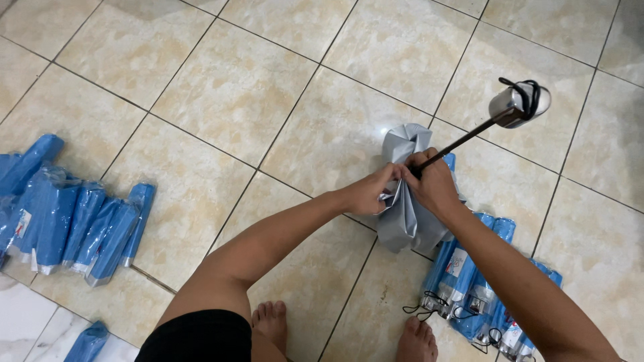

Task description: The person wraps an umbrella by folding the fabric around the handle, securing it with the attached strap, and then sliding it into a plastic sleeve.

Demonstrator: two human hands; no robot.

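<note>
Bright even light; soft shadows; sharp

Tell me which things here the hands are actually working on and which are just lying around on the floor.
In hand:
- grey umbrella, its folds gathered by the left hand
- its dark shaft and silver handle, with the right hand at the shaft

Lying about:
- blue sleeves on the left
- folded blue umbrellas on the right
- one blue piece at the lower left
</note>
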